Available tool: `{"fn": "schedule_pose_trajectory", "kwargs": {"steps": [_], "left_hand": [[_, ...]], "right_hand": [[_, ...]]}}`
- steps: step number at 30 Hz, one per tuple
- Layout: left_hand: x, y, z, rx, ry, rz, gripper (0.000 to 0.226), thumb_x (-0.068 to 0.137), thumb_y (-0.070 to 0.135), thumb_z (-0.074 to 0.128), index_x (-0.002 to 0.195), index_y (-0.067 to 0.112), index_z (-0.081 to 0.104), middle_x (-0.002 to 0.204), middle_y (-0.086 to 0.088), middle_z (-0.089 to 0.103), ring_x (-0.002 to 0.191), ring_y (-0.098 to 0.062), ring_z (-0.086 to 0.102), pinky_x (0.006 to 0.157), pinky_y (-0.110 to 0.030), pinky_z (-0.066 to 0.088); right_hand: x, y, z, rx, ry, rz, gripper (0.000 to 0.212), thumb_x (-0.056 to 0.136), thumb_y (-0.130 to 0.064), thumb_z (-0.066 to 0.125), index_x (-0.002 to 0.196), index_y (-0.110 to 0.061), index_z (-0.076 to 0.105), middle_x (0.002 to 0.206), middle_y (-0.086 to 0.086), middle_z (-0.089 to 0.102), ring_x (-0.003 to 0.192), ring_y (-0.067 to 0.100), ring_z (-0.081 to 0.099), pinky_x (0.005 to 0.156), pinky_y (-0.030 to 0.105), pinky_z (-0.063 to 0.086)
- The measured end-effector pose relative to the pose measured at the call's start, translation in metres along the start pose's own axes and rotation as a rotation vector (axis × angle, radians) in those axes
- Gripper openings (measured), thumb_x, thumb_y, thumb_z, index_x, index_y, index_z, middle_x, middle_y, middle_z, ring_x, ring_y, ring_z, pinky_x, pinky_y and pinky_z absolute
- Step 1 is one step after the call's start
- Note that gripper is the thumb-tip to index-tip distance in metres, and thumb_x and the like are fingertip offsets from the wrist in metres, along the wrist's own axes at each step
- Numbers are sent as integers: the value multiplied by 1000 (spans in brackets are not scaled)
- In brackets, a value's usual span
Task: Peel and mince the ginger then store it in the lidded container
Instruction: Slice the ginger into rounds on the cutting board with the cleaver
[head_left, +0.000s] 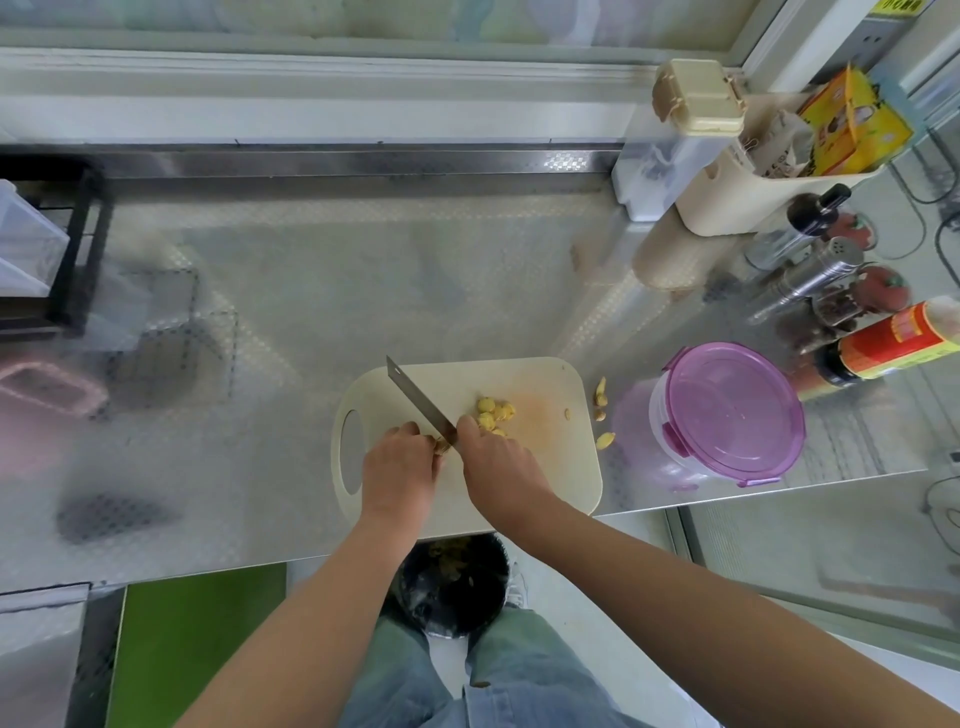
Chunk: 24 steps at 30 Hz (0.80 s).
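**Fig.** Ginger slicing at a steel counter (311, 291).

- Nearest, just below the cutting board (550, 483) edge: black bin (457, 587) w/ scraps inside.
- On the board's near half: left hand (400, 470), fingers curled, pins a ginger piece (442, 447) against the blade.
- Right hand (501, 467) is closed round the handle of the knife (415, 397). Blade angles toward the board's far-left corner, heel touching the piece.
- Mid-board, just beyond the right hand: pile of yellow ginger slices (493, 411).
- Off the board's right edge, on the counter: a few ginger offcuts (601, 397).
- Further right of the board: lidded container (727, 415), purple lid on.
- Beyond it, far right: condiment bottles (810, 270).
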<state>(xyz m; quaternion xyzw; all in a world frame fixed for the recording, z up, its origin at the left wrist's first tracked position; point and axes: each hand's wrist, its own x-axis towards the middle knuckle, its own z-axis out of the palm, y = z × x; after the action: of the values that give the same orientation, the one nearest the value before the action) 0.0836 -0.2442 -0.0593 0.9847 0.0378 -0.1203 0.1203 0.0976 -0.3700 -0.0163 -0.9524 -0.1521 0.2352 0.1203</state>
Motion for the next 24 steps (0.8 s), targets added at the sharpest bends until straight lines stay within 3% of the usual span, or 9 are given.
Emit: {"fn": "schedule_pose_trajectory", "kwargs": {"steps": [7,10,15,24], "left_hand": [[-1,5,-2,-37,6,26,20,93,25,57,97,14,74,95,-4,66,90,-24,59,63,-31,40],[4,-2,-4,-1,-21,39,29,96,36,53,103,16,73,96,-2,65,89,-22,60,65,-30,41],[3,-1,-5,5,-28,66,28,96,32,52,107,13,71,101,-5,64,93,-24,59,68,-32,41],[2,-2,-3,-26,-12,66,23,96,23,52,106,13,71,100,-7,64,93,-26,58,66,-32,38]], "right_hand": [[5,-3,2,43,-21,33,23,93,1,40,95,-18,28,90,7,59,69,26,46,60,35,34],[4,1,2,33,-7,11,17,95,-1,39,99,-16,31,80,5,53,66,27,47,58,36,34],[1,2,5,57,1,5,16,95,-2,39,100,-16,33,72,-2,42,65,25,46,58,36,34],[13,-6,2,48,-50,35,25,91,5,38,95,-17,27,80,5,48,68,28,45,58,35,35]]}}
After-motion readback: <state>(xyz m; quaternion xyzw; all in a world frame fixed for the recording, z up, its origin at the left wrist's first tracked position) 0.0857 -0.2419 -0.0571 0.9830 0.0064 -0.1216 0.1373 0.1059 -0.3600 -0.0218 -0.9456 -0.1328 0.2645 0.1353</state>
